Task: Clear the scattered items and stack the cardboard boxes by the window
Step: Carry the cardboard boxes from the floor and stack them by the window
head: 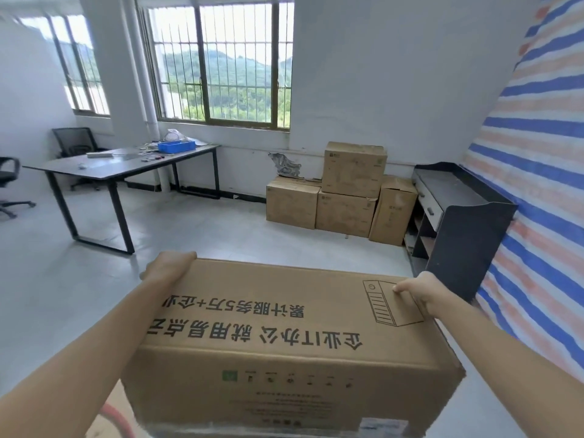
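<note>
Dark desk (104,167) w/ black loop legs at 10 o'clock, black mesh chair (74,139) behind it, 2nd office chair (8,178) cut off by frame edge at 9. White pillar (107,58) + thin white pipe (139,74) at 11, broken plaster patch (286,164) low on rear wall approx 12. Dark shelf unit (467,238) w/ pale drawer front at 3, up against blue/orange/white striped tarp (537,153) covering rt side from 1 to 4; pale grey floor (205,235) thru mid frame.

L hand (169,267) fingers hidden past far edge of carried box (284,330), box btm cut by frame, small bits (151,158) nr counter (94,169) far edge too small to ID.
</note>
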Tool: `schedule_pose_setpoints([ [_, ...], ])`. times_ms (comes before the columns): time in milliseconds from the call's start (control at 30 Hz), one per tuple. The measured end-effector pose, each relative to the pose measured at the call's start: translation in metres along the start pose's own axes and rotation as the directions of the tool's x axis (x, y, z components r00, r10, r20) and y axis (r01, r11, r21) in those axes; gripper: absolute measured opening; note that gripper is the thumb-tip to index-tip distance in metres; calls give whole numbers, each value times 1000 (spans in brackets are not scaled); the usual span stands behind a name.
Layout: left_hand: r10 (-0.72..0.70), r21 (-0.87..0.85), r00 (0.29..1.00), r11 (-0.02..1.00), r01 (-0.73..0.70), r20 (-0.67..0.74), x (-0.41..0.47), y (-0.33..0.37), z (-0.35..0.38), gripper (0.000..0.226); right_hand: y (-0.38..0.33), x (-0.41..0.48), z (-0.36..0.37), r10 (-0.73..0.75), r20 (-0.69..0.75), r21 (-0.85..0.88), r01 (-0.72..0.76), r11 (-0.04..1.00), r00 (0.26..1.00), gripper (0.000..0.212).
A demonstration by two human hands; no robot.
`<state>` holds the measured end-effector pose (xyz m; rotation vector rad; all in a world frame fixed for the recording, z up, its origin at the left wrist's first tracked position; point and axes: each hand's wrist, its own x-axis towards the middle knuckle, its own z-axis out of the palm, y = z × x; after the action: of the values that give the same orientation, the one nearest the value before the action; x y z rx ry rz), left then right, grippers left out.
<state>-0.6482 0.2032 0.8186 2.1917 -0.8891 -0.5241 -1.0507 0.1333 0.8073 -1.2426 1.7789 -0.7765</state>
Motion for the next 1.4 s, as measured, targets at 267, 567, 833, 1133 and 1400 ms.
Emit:
schedule_pose_setpoints([
  [267, -94, -54, 987, 995, 88, -128, 97, 21, 25, 40, -62, 123, 50, -61, 40, 35, 59, 998, 997, 39],
  [567, -167, -121, 966, 982, 145, -199, 275, 21, 47, 48, -169, 275, 144, -113, 76, -85, 119, 989, 991, 50],
  [833, -159, -144, 981, 979, 142, -114, 438, 42, 62, 41, -250, 375, 230, -1, 40, -45, 2, 999, 999, 67],
  [1133, -88, -98, 989, 992, 76, -120, 581, 74, 96, 44, -293, 469, 301, 4, -87, 90, 4, 996, 996, 9],
  [1400, -130, -26, 986, 992, 128, -104, 736, 123, 135, 41, -371, 611, 364, -15, 4, 128, 14, 992, 1000, 44],
])
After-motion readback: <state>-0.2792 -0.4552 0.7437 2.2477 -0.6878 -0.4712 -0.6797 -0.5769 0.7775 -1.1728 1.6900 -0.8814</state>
